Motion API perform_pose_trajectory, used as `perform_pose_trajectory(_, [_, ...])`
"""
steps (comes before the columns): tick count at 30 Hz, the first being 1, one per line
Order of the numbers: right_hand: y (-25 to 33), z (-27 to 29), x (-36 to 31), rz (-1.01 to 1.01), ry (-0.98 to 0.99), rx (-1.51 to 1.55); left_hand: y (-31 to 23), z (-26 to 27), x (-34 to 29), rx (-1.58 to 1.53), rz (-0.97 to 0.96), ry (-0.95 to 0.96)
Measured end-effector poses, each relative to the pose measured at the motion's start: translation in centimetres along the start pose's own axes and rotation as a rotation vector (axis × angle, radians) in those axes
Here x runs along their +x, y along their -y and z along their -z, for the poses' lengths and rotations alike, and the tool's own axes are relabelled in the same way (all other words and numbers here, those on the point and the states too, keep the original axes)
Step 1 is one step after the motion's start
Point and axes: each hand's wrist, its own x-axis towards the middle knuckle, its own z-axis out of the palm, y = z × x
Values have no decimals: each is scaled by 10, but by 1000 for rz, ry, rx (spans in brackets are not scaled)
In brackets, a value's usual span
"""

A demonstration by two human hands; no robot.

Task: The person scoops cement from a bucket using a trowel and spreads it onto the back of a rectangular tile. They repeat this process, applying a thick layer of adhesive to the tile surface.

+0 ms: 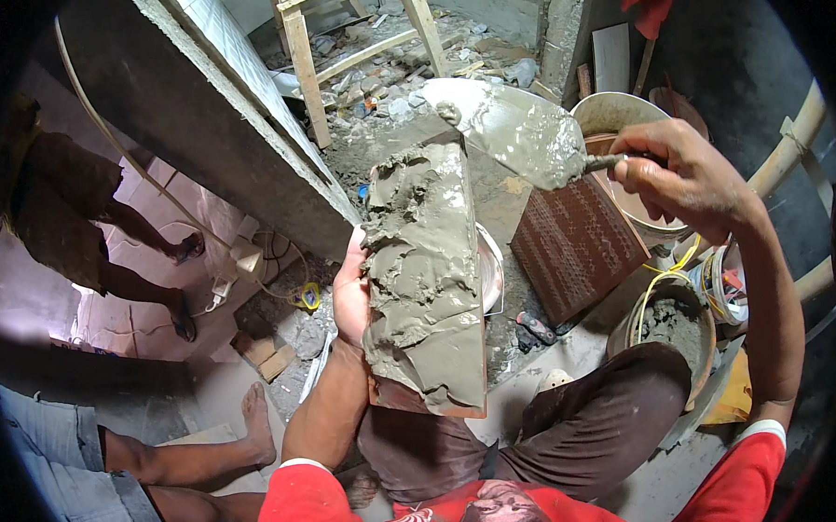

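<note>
My left hand (350,297) grips the left edge of a reddish-brown tile (393,396), held up over my lap. Thick grey wet mortar (426,279) covers most of its upper face, ridged and uneven; bare tile shows at the lower left corner. My right hand (677,173) is closed round the handle of a trowel (529,135), raised at the right of the tile's far end. Its blade is smeared with mortar, and its tip lies above that far end in the picture; I cannot tell whether they touch.
Another brown tile (576,247) leans by the buckets at right. A mortar bucket (668,329) stands beside my knee, a pale bucket (609,113) behind. A wooden stepladder (304,75) stands amid rubble ahead. At left are a cable (143,161), a standing person (71,211) and someone's bare legs (198,457).
</note>
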Motion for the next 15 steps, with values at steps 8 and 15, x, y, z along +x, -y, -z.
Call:
perform_pose_trajectory(8, [-2, 16, 7, 465, 56, -498, -3, 5, -1, 141, -86, 2])
perform_pose_trajectory(15, [14, 6, -22, 393, 102, -539, -5, 7, 2, 63, -10, 7])
